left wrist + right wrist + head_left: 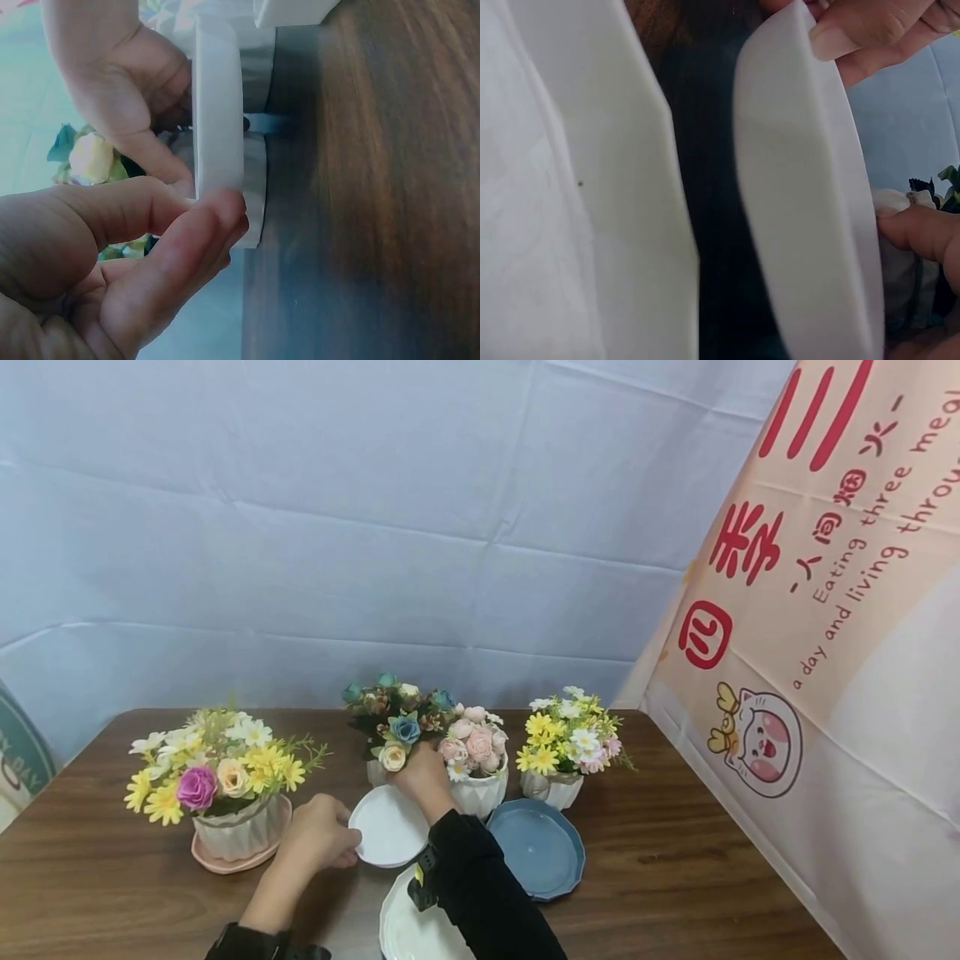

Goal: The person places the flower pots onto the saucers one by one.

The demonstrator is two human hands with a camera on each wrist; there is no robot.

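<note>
A small white saucer (388, 827) is pinched at its left rim between the thumb and fingers of my left hand (321, 835). The left wrist view shows the saucer edge-on, raised off the wooden table. Behind it, my right hand (426, 777) reaches under the blue and cream flowers (405, 728) and grips their white pot (377, 772). In the right wrist view the right thumb (922, 231) lies at the pot's rim, close past the saucer. Flowers and hand hide most of that pot.
Right of the hands stand a pot of pink flowers (477, 789) and a pot of yellow and white flowers (553, 789). A blue plate (536, 852) and a larger white plate (408, 918) lie nearer. At left, a flower pot (240, 831) sits on a pink saucer (225, 864).
</note>
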